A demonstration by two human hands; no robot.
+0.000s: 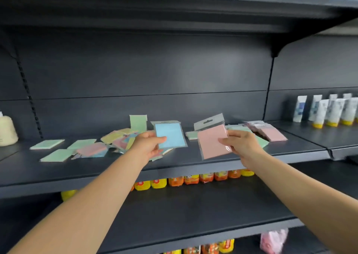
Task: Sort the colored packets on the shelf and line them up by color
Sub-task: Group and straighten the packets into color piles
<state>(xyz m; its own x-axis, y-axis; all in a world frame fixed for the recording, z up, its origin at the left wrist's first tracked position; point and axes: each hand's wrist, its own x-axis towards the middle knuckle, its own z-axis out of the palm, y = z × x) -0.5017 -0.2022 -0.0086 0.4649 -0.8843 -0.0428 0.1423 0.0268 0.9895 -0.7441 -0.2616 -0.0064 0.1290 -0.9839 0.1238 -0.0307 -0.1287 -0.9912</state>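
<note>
Head view, and both bare forearms reach up and forward from the bottom corners, converging over the dark shelf (193, 165). Left hand (148, 144) is raised just above the shelf surface, thumb laid across the lower left corner of a blue packet (170, 135), fingers curled behind it, packet held upright and facing us. Right hand (240, 143) sits level with it, pinching a pink packet (210, 143) by its right edge, thumb on the front; that packet tilts, its clear hanger tab pointing up and back. The two packets are near each other but apart.

Behind the left hand, a loose mixed pile (118, 141) of yellow, pink, blue and green packets sprawls on the shelf. Left of that, three green packets (58, 155) lie flat, spread apart. One green packet (138, 122) stands against the back panel. Behind the right hand, pink packets (271, 132) lie stacked at the shelf's right end, with pale green ones partly hidden beside them.

Far right, white tubes with yellow caps (329, 110) stand on the neighbouring shelf. Below, orange and yellow bottles (191, 179) line the lower shelf.
</note>
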